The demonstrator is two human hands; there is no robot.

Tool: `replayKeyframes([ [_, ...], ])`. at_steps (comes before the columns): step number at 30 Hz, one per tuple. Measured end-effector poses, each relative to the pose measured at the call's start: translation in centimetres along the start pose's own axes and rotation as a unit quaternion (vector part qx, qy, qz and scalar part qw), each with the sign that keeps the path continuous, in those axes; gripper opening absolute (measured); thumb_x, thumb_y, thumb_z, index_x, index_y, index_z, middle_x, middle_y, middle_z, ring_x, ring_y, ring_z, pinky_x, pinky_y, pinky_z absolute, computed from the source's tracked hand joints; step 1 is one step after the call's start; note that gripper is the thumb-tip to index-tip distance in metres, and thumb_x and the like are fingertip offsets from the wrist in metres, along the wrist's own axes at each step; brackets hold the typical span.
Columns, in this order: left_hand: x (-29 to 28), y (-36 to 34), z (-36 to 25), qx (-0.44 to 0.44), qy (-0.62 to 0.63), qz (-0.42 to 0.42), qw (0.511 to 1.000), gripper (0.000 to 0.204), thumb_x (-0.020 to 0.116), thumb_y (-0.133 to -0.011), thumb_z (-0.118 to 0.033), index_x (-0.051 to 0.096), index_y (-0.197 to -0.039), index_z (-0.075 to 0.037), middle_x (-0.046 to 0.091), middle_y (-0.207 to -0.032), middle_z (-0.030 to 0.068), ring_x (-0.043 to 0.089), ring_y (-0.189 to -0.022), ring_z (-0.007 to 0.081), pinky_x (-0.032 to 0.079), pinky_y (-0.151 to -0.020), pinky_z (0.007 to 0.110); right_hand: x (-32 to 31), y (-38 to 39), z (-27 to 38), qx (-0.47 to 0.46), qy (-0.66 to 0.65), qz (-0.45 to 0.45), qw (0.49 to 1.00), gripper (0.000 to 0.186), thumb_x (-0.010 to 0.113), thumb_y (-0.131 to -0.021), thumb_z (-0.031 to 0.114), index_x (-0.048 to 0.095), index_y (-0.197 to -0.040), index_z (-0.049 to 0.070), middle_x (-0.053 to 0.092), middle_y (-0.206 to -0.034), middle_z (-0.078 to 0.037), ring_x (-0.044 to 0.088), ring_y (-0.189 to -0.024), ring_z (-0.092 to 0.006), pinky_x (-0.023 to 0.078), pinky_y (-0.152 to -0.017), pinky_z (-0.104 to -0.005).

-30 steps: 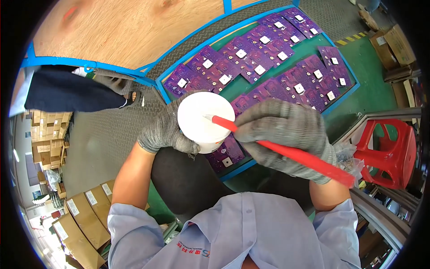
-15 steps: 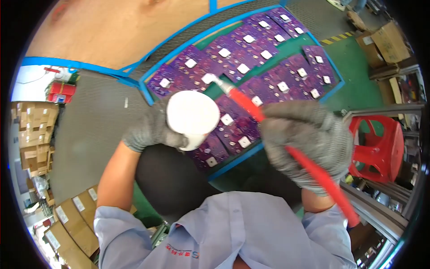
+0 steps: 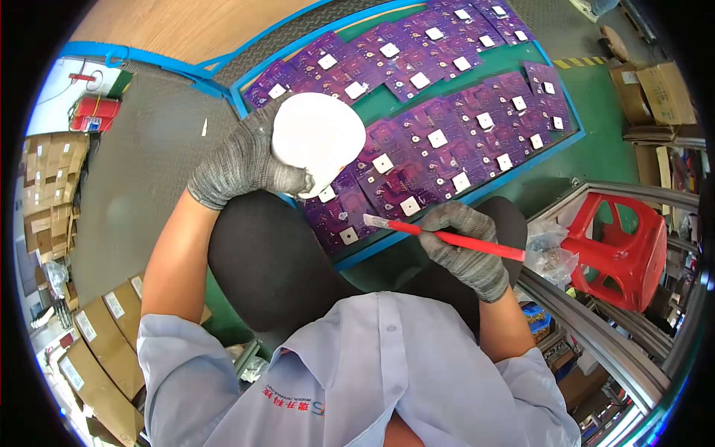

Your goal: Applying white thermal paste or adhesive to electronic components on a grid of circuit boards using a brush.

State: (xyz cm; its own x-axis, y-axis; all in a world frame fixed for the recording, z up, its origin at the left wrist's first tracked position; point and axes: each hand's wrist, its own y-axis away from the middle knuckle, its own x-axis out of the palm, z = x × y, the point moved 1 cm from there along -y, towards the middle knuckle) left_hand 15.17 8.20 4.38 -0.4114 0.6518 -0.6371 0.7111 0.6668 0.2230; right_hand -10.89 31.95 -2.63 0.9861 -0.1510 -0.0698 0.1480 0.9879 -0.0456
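Note:
A grey knit glove covers my left hand (image 3: 249, 164), which grips a white round tub (image 3: 316, 138) over the near left part of the boards. My right hand (image 3: 465, 246), also gloved, is closed round the red handle of a brush (image 3: 402, 225). Its pale bristle tip points left, just above the nearest boards. Beneath lie rows of purple circuit boards (image 3: 402, 167), most bearing a white square pad (image 3: 437, 138). They rest on a green surface inside a blue frame (image 3: 577, 138). What the tub contains cannot be made out.
A red plastic stool (image 3: 622, 253) stands at right, with a clear plastic bag (image 3: 547, 249) beside it and a metal rail (image 3: 588, 328) below. Cardboard boxes (image 3: 100, 350) are at lower left, more (image 3: 56, 186) at far left. A wooden panel (image 3: 186, 30) lies beyond the boards.
My right hand and the brush have come down and nearer my body, with the tip swinging from the far boards to the near ones. The tub has risen slightly in view as my head tilted.

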Motion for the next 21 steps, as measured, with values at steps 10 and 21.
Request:
replayKeyframes([
  [10, -0.3, 0.4, 0.2, -0.051, -0.057, 0.020, 0.997, 0.116, 0.090, -0.057, -0.045, 0.041, -0.153, -0.004, 0.056, -0.142, 0.0233, 0.053, -0.135, 0.0363, 0.040, -0.115, 0.048, 4.4, -1.1, -1.8, -0.055, 0.078, 0.127, 0.987, 0.015, 0.075, -0.079, -0.002, 0.066, -0.088, 0.005, 0.065, -0.082, -0.011, 0.065, -0.076, -0.0293, 0.054, -0.071, -0.0378],
  [21, -0.1, 0.5, 0.2, 0.016, -0.057, -0.016, 0.998, 0.099, 0.092, -0.060, -0.037, 0.050, -0.144, -0.005, 0.066, -0.129, 0.0194, 0.063, -0.124, 0.0329, 0.049, -0.107, 0.044, 3.4, -2.4, -1.3, -0.076, 0.127, 0.091, 0.985, 0.015, 0.074, -0.077, -0.002, 0.065, -0.085, 0.006, 0.063, -0.080, -0.011, 0.064, -0.075, -0.0306, 0.053, -0.068, -0.0385],
])
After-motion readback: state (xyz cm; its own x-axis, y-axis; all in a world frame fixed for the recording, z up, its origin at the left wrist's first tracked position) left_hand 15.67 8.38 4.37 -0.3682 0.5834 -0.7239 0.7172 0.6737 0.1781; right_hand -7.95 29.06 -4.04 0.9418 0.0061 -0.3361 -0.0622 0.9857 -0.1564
